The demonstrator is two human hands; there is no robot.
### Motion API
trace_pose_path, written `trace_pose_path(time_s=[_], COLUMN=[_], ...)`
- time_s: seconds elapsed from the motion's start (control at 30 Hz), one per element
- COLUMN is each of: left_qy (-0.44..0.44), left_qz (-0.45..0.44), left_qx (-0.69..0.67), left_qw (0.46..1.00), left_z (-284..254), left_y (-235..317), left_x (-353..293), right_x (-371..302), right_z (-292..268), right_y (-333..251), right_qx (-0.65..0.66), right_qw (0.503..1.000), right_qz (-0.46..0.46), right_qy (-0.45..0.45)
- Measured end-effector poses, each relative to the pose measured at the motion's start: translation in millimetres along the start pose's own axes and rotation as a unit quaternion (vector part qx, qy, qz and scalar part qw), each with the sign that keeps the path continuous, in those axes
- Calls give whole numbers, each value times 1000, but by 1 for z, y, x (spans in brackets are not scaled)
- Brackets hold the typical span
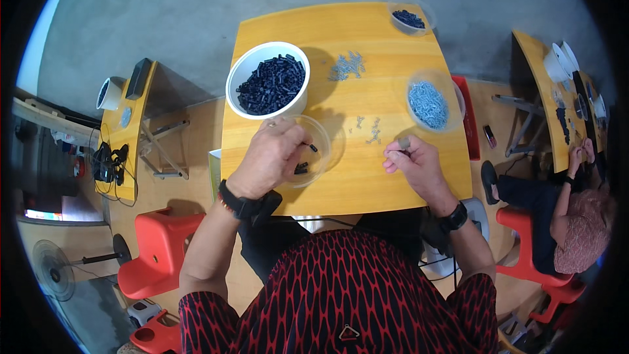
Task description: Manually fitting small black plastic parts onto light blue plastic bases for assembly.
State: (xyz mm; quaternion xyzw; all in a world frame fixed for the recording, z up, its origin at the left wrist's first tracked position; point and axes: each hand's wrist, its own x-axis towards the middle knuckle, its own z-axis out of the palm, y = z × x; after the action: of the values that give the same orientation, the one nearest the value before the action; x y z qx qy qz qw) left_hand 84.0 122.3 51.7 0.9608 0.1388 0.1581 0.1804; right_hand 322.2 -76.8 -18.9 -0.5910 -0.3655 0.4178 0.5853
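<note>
My left hand (278, 151) is closed with its fingers bent, over a clear round plastic bowl (325, 169) near the table's front. At its fingertips is a small black cylindrical piece (313, 148). A few similar black pieces (301, 168) lie in the bowl, partly hidden by the hand. My right hand (418, 162) is closed in a pinch above the right front of the table. Something small and dark shows between its fingers, too small to name. Loose silver screws (375, 130) lie between the hands, with a larger pile of screws (347, 65) farther back.
A white tub (234, 85) full of black pieces stands at the table's left. Screws fill a clear tub (429, 105) at right; another clear tub (409, 18) holds black pieces at the far corner. Red stools (157, 249) stand on both sides. A person (583, 223) works at the right table.
</note>
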Motion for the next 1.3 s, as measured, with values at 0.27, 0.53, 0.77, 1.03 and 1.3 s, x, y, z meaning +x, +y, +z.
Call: trace_pose_path(time_s=[0.27,0.53,0.77,1.03,1.3], left_qy=[172,178,221,232,184], left_qz=[-201,-202,-233,-280,-297], left_qx=[-758,-827,-747,-692,-706], left_qw=[596,493,582,623,616], left_z=[16,31,31,33,37], left_y=[50,60,64,68,67], left_x=[-51,-72,-81,-88,-92], right_x=[-8,-7,-10,-24,-25], right_z=[52,107,116,126,121], right_y=[-60,-62,-61,-58,-47], right_qx=[128,173,157,6,87], right_qw=[986,970,973,979,977], right_qz=[-5,-39,-58,-133,-101], right_qy=[-108,-167,-162,-153,-166])
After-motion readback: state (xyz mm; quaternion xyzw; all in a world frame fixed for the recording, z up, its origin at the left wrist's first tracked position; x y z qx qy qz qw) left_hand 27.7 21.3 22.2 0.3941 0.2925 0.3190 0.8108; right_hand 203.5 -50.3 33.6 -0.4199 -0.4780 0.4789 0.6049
